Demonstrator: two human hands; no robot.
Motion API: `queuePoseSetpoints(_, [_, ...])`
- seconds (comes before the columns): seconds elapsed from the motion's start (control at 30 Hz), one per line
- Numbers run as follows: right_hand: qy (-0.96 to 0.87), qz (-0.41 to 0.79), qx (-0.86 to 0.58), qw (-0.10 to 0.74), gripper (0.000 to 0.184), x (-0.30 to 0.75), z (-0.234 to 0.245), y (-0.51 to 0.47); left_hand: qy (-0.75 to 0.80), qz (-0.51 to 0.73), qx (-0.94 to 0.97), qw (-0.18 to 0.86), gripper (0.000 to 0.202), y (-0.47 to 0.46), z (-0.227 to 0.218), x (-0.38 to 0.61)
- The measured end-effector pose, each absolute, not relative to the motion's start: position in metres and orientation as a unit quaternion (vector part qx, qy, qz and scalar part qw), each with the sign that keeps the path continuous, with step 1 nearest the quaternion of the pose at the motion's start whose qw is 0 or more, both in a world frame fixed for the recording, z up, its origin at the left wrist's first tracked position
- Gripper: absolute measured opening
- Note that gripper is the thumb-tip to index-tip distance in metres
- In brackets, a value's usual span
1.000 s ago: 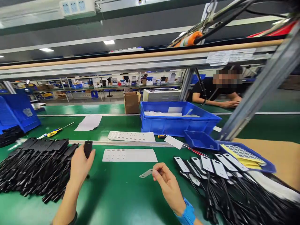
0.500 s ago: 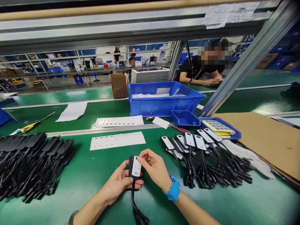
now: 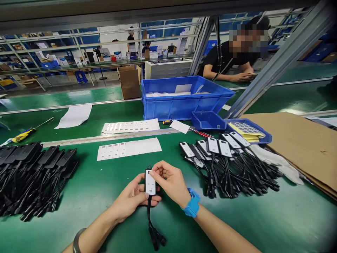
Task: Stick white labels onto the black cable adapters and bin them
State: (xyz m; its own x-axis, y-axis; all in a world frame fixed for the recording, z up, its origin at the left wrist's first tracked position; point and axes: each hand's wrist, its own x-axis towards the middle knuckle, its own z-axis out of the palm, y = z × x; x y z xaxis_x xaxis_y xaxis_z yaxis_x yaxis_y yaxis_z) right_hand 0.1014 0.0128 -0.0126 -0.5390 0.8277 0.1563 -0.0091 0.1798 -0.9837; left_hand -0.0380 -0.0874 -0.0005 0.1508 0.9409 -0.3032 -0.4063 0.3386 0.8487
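My left hand (image 3: 131, 201) grips a small black module (image 3: 150, 183) with a white label on its face; black cables hang from it to the green table (image 3: 110, 189). The fingers of my right hand (image 3: 170, 181) are bent and press on the top of the label. A pile of unlabelled black modules (image 3: 34, 175) lies at the left. Labelled modules with cables (image 3: 226, 165) lie fanned out at the right. Two white label sheets (image 3: 129, 148) lie beyond my hands.
A large blue bin (image 3: 184, 96), a small blue tray (image 3: 206, 120) and a blue tray with sheets (image 3: 247, 130) stand behind. Brown cardboard (image 3: 302, 147) covers the right. A yellow screwdriver (image 3: 23, 133) lies far left. A person (image 3: 237, 52) leans on the opposite bench.
My left hand brought a black module from the left pile to the centre. My right hand carried a label to it and now presses it flat. The camera tilted down.
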Motion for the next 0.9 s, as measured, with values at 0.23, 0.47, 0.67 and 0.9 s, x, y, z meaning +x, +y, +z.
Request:
queuePoseSetpoints(0.23, [-0.659,0.566,-0.322,0.377,0.018,0.1004,-0.0130,0.0110,0.445,0.479,0.321,0.685,0.054,-0.0890,0.0011,-0.0358])
queuePoseSetpoints(0.47, [-0.655,0.568,-0.325,0.378,0.017,0.1005,-0.0142,0.0113,0.450,0.475,0.337,0.677,0.057,-0.0882,0.0020,-0.0357])
queuePoseSetpoints(0.67, [-0.660,0.554,-0.333,0.383,0.019,0.1020,-0.0133,0.0103,0.455,0.471,0.374,0.657,0.051,-0.0903,0.0025,-0.0348])
queuePoseSetpoints(0.9, [-0.710,0.494,-0.363,0.347,0.041,0.1042,-0.0164,0.0182,0.447,0.490,0.332,0.670,0.042,-0.0878,0.0003,-0.0367])
